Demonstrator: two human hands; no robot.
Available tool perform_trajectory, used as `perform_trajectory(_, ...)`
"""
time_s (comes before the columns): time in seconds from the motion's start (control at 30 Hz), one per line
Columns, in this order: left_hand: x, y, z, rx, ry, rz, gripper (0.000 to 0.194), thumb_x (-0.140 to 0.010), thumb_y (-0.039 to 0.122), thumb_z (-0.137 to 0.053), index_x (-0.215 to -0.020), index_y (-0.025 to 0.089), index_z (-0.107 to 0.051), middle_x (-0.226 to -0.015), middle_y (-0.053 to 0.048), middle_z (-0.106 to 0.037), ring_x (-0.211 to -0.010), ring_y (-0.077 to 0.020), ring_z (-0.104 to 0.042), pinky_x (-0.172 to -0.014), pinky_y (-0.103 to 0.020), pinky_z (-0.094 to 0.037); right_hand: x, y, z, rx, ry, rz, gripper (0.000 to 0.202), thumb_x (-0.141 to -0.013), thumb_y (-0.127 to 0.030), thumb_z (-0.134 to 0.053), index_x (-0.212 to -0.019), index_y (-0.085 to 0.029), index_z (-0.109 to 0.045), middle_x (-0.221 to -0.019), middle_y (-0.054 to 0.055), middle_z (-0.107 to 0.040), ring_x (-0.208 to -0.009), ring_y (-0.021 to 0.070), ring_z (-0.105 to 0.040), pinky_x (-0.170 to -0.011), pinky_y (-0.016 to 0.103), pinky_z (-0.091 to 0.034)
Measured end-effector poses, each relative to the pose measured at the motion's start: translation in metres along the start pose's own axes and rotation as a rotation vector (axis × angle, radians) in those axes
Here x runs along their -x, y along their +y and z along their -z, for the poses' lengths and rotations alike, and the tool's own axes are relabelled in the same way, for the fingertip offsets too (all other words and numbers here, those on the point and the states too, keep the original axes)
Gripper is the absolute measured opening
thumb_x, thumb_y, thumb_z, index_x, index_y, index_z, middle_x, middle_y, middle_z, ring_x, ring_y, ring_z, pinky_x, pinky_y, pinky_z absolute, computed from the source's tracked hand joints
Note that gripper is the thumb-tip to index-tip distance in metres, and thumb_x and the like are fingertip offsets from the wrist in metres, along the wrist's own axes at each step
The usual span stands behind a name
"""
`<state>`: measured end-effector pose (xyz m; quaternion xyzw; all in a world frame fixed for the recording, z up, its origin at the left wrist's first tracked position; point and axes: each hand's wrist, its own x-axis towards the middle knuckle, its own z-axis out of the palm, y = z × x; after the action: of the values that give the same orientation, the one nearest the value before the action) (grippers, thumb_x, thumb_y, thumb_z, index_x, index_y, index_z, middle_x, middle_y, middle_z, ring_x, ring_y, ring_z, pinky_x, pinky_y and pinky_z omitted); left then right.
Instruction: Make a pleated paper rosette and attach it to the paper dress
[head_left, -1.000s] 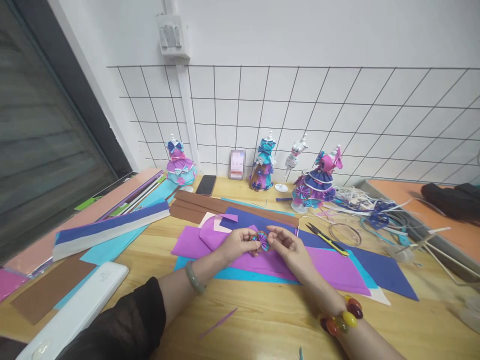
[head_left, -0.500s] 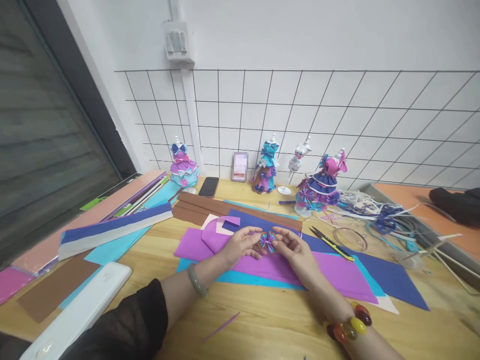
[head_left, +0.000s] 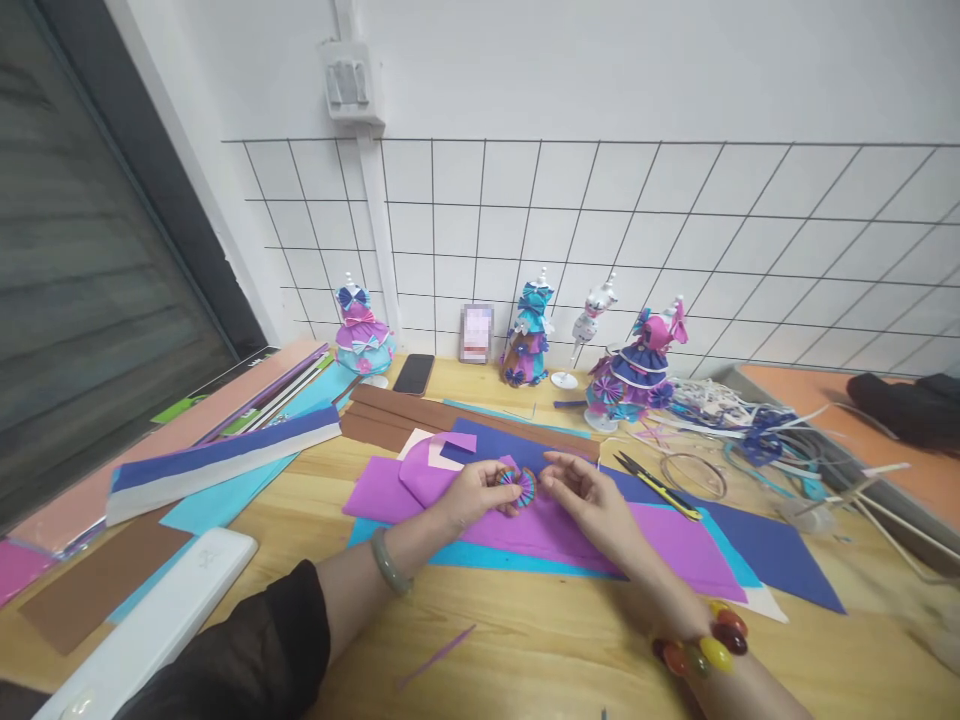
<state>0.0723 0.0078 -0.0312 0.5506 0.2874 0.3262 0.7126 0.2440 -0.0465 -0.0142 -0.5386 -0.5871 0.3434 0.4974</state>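
A small pleated paper rosette [head_left: 527, 488], striped purple, blue and brown, is pinched between the thumb and fingers of my left hand [head_left: 484, 492]. Just to its right is my right hand [head_left: 581, 492], its thumb and bent fingers a little apart, with a narrow gap to the rosette. Both hands hover over a stack of paper sheets: a purple sheet [head_left: 682, 550] on top, with turquoise paper [head_left: 480, 552] showing beneath its front edge. A curled purple piece [head_left: 420, 475] lies left of the rosette.
Scissors with yellow handles [head_left: 667, 492] lie right of my hands. Small dress forms in paper dresses [head_left: 365, 335] line the back, with a dark phone [head_left: 414, 374]. A long white tool [head_left: 165, 610] sits front left, a purple strip [head_left: 437, 657] in front. Tangled ribbons [head_left: 720, 415] fill the right.
My right hand has let go of the rosette's right side and moved slightly off. The rosette, in my left hand, has shifted a little left and turned.
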Motion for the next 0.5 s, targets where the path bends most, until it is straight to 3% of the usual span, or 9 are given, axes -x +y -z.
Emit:
perform_trajectory(0.1, 0.0, 0.002, 0.0, 0.072, 0.005, 0.0, 0.035, -0.057, 0.031, -0.072, -0.08, 0.009, -0.057, -0.072, -0.005, -0.06, -0.06, -0.0117, -0.056, -0.058, -0.026, -0.046, -0.008, 0.006, 0.038, 0.63, 0.18, 0.025, 0.032, -0.08, -0.035, -0.047, -0.103, -0.016, -0.058, -0.09, 0.011, -0.066, -0.08, 0.0224, -0.061, -0.071, 0.034, -0.044)
perform_trajectory(0.17, -0.001, 0.002, 0.0, 0.105, 0.002, 0.009, 0.037, -0.056, 0.031, -0.073, -0.082, 0.009, -0.057, -0.073, -0.006, -0.06, -0.063, -0.013, -0.057, -0.058, -0.027, -0.046, -0.011, 0.011, 0.065, 1.122, 0.232, -0.085, 0.032, -0.081, -0.027, -0.042, -0.105, -0.015, -0.059, -0.092, 0.014, -0.066, -0.082, 0.0255, -0.061, -0.069, 0.035, -0.042)
perform_trajectory(0.3, -0.002, -0.002, 0.003, 0.122, -0.013, 0.014, 0.035, -0.058, 0.03, -0.071, -0.082, 0.009, -0.056, -0.071, -0.006, -0.059, -0.061, -0.0125, -0.056, -0.058, -0.027, -0.045, -0.01, 0.021, 0.095, 1.288, 0.244, -0.169, 0.028, -0.074, -0.014, -0.043, -0.089, -0.006, -0.066, -0.077, 0.024, -0.065, -0.076, 0.0327, -0.061, -0.065, 0.039, -0.039)
perform_trajectory(0.5, -0.001, 0.0, 0.004, 0.169, -0.047, 0.02, 0.03, -0.06, 0.028, -0.069, -0.081, 0.012, -0.054, -0.074, -0.005, -0.059, -0.064, -0.0133, -0.057, -0.059, -0.028, -0.045, -0.005, 0.026, 0.098, 1.371, 0.184, -0.164, 0.029, -0.068, -0.005, -0.043, -0.082, -0.007, -0.068, -0.074, 0.022, -0.065, -0.076, 0.0317, -0.061, -0.064, 0.038, -0.038)
